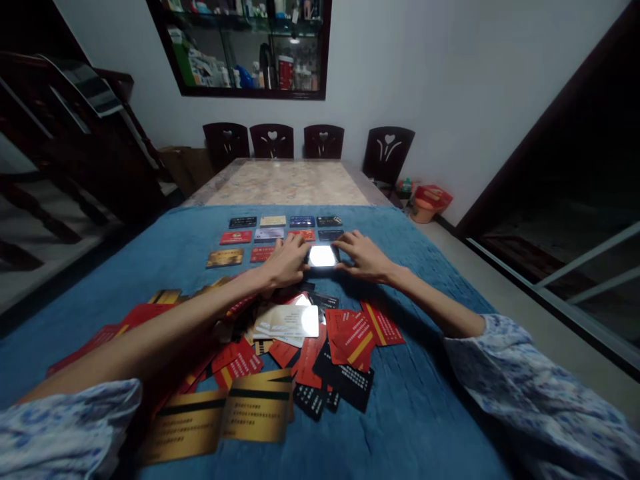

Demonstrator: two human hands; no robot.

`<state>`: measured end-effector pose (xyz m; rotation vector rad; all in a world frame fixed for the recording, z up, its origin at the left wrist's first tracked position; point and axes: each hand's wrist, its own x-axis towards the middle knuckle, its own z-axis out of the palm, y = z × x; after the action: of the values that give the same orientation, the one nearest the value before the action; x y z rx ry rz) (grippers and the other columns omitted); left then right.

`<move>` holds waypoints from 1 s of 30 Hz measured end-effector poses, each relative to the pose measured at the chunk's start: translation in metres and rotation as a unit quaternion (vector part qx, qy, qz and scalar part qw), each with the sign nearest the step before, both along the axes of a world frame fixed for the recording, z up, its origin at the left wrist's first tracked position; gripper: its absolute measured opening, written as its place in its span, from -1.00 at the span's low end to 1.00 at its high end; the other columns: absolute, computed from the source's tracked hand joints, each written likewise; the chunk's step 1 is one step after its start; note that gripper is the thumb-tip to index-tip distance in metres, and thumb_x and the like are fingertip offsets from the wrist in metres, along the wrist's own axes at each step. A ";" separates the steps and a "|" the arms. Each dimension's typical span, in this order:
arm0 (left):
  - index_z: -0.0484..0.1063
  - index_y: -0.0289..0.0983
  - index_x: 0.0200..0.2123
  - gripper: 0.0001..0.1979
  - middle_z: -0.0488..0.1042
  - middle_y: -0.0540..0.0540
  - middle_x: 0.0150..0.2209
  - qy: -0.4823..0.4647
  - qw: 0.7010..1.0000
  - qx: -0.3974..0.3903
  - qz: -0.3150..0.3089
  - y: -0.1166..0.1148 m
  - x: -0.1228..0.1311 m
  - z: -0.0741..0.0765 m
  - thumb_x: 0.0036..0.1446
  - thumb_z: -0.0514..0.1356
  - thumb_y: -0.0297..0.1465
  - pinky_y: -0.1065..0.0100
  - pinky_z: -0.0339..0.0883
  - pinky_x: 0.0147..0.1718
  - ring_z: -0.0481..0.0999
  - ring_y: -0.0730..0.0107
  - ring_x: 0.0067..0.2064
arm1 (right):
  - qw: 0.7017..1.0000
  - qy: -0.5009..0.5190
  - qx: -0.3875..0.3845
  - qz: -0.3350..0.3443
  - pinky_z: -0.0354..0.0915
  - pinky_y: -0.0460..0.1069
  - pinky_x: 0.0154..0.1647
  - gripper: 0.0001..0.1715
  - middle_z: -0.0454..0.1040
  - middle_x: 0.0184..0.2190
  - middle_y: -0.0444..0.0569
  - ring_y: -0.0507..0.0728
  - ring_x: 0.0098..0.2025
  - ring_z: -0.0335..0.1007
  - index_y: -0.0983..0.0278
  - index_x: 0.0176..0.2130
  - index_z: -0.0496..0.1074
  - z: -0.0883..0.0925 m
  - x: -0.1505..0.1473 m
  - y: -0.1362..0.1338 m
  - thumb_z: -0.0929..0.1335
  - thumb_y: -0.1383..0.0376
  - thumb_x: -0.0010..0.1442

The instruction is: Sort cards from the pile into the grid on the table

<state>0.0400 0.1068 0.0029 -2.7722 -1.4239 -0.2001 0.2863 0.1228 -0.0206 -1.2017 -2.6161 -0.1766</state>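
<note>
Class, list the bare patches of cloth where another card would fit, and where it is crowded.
Bare blue cloth lies left of the rows of cards, right of them past the right hand, and between the heap of cards and the right sleeve. The marble tabletop beyond is bare. Crowded: the heap, and around the bright card by the left hand.
</note>
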 end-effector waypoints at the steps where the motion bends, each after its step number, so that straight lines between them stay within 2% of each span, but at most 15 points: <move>1: 0.43 -0.29 0.06 -0.65 0.37 -0.31 0.10 0.005 1.000 0.000 0.004 0.002 0.001 0.000 0.20 0.21 -0.43 -0.04 0.23 0.07 0.29 -0.08 0.16 | 1.000 -0.004 -0.005 -0.006 0.28 0.13 -0.12 -0.41 0.43 0.10 0.22 0.35 0.05 0.25 0.25 0.21 0.41 0.001 0.000 0.002 0.38 0.04 0.29; 6: 0.40 -0.25 0.12 -0.60 0.36 -0.30 0.13 0.016 1.000 0.004 0.006 0.014 0.007 0.002 0.19 0.20 -0.41 -0.03 0.23 0.07 0.28 -0.07 0.18 | 1.000 -0.019 -0.016 -0.017 0.30 0.16 -0.08 -0.38 0.42 0.12 0.25 0.37 0.07 0.25 0.28 0.23 0.40 0.007 0.002 0.012 0.38 0.05 0.30; 14: 0.39 -0.31 0.14 -0.58 0.35 -0.33 0.15 0.028 1.000 -0.006 0.010 0.035 0.018 0.008 0.20 0.18 -0.42 -0.02 0.21 0.08 0.27 -0.09 0.20 | 0.999 -0.015 -0.021 -0.026 0.31 0.20 -0.02 -0.39 0.41 0.12 0.22 0.37 0.07 0.24 0.20 0.25 0.39 0.007 0.012 0.035 0.39 0.06 0.28; 23: 0.43 -0.32 0.09 -0.58 0.35 -0.35 0.14 0.034 0.999 -0.011 0.013 0.061 0.028 0.012 0.17 0.22 -0.33 -0.08 0.20 0.11 0.26 -0.13 0.20 | 0.997 -0.037 -0.032 -0.057 0.32 0.18 -0.04 -0.38 0.39 0.13 0.25 0.39 0.11 0.22 0.27 0.24 0.40 0.012 0.013 0.061 0.39 0.10 0.27; 30: 0.46 -0.27 0.06 -0.63 0.37 -0.32 0.13 0.034 0.999 0.004 0.022 0.081 0.036 0.009 0.18 0.17 -0.39 -0.13 0.21 0.12 0.26 -0.15 0.21 | 0.997 -0.043 -0.026 -0.065 0.31 0.15 -0.05 -0.36 0.40 0.10 0.22 0.36 0.06 0.22 0.25 0.26 0.39 0.011 0.018 0.079 0.38 0.09 0.27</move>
<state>0.0756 0.1877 0.0123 -2.7111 -1.4620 -0.1078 0.3043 0.2018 -0.0095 -1.4139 -2.6312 -0.1893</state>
